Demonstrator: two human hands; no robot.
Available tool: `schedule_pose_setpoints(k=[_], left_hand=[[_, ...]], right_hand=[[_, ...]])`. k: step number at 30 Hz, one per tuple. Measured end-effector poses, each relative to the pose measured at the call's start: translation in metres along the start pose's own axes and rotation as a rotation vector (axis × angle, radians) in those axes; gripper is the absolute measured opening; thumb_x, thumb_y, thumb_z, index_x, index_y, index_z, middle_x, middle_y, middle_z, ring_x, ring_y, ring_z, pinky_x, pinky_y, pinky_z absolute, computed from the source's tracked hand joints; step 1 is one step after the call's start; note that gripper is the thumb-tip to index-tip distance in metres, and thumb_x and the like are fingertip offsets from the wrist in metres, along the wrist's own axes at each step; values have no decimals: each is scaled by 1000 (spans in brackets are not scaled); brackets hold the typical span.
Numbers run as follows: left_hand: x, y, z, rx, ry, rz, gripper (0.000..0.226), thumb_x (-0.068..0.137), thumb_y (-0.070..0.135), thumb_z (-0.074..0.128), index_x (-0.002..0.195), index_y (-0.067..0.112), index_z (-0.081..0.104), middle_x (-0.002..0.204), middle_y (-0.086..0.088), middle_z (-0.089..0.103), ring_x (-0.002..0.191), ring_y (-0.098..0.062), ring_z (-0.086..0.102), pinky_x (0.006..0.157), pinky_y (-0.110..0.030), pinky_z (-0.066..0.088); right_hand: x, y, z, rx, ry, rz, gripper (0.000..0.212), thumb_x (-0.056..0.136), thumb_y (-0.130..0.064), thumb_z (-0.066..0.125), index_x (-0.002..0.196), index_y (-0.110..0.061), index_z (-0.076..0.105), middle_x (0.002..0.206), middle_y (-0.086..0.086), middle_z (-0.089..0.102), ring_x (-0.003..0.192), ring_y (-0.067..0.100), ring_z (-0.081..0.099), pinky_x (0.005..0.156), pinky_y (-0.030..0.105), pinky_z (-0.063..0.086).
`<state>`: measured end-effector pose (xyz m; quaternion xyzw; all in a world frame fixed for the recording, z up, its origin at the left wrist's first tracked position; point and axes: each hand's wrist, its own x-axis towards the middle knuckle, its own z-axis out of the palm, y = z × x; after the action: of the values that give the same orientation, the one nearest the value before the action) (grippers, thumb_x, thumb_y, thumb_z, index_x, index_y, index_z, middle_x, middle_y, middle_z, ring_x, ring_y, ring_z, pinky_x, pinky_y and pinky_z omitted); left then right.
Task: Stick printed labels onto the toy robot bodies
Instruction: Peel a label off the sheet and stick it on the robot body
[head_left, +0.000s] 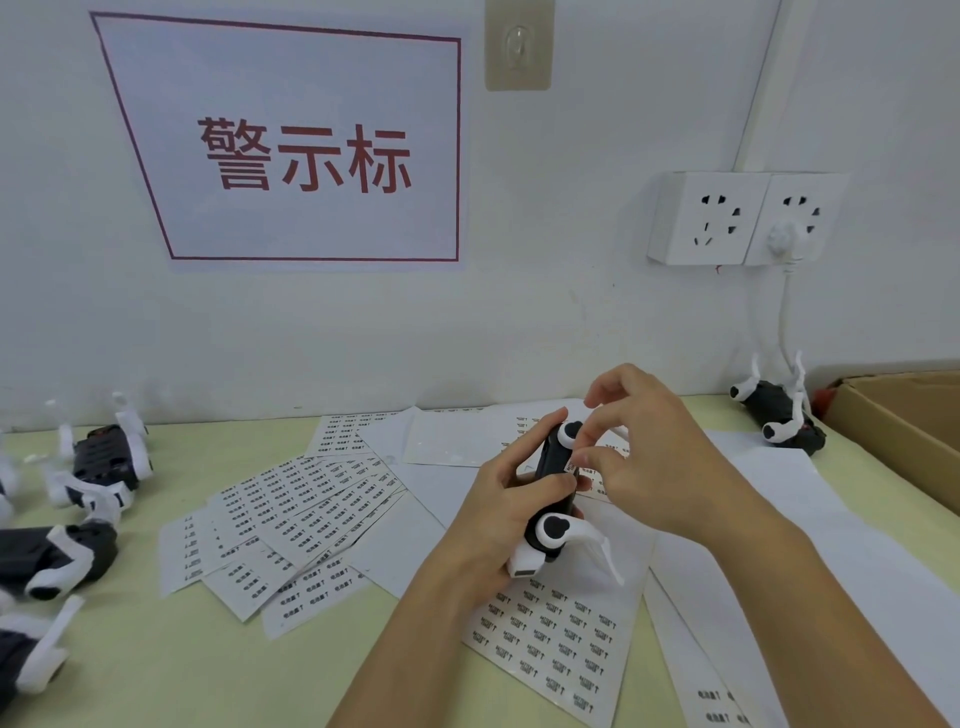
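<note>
Label sheet (550, 639), nearest me: flat on the surface (156, 665), rows of small printed labels, its upper part covered by the held toy.

Toy robot (553, 483): black body, white limbs, held above that sheet. I read its long axis as running near to far, tilted slightly right at the far end; one white leg points down and right.

Left hand (506, 512): wrapped round the body from the left, thumb across the top face. Firm grasp.

Right hand (639, 457): comes in from the right, thumb and forefinger pinched at the body's right edge on a small white label (571, 464). It is the nearer hand to the sticking spot; I judge the coming move is a press leftward onto the body. I cannot tell if the label is already stuck or only held; fingers hide most of it.

Fanned label sheets (291, 525), left of the hands.

Toy robots (78, 519), far left: several, partly cut off by the frame edge.

One more toy robot (779, 415), far right against the wall, beside a cardboard box (904, 441), also cut off.

Print on all labels too small to read.
</note>
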<state>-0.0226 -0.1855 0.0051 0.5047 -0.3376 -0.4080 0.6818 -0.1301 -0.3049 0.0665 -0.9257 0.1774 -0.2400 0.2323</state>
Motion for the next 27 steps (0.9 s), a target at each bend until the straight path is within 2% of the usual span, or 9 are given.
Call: schedule_pose_setpoints(k=[3, 7, 13, 18, 23, 27], left_hand=[[-1, 1, 0, 2, 4, -4, 59, 92, 1, 63, 127, 48, 63, 96, -9, 74, 81, -20, 69, 71, -28, 55], [-1, 2, 2, -1, 14, -4, 60, 82, 11, 68, 125, 51, 63, 94, -8, 74, 80, -22, 67, 74, -31, 54], [0, 1, 1, 1, 16, -6, 59, 80, 15, 69, 125, 52, 63, 94, -7, 74, 81, -23, 65, 76, -35, 54], [0, 1, 1, 2, 23, -4, 58, 82, 15, 69, 126, 52, 62, 95, -9, 74, 81, -24, 65, 79, -35, 54], [-1, 1, 1, 10, 38, 0, 48, 94, 14, 68, 126, 50, 63, 102, -13, 72, 82, -25, 64, 80, -35, 56], [-1, 1, 2, 15, 51, -8, 47, 95, 14, 67, 125, 51, 64, 104, -16, 71, 81, -27, 63, 84, -40, 54]], right_hand=[[1, 0, 0, -10, 2, -1, 30, 84, -15, 76, 66, -34, 62, 109, -18, 43, 107, -2, 39, 81, 6, 32], [0, 0, 2, -27, 18, -16, 24, 84, -14, 75, 68, -30, 65, 108, -17, 44, 105, -4, 39, 80, 8, 33], [0, 0, 3, -38, 25, -23, 20, 84, -15, 75, 71, -28, 68, 108, -16, 44, 106, -15, 37, 78, 11, 35], [0, 0, 3, -45, 32, -27, 19, 84, -15, 75, 70, -27, 68, 105, -18, 43, 102, -11, 39, 78, 13, 35], [0, 0, 3, -39, 38, -32, 17, 84, -14, 74, 72, -25, 70, 102, -23, 42, 99, -7, 38, 83, 18, 39], [0, 1, 4, -47, 39, -33, 18, 84, -15, 74, 72, -26, 69, 103, -20, 42, 99, -5, 37, 82, 18, 37]])
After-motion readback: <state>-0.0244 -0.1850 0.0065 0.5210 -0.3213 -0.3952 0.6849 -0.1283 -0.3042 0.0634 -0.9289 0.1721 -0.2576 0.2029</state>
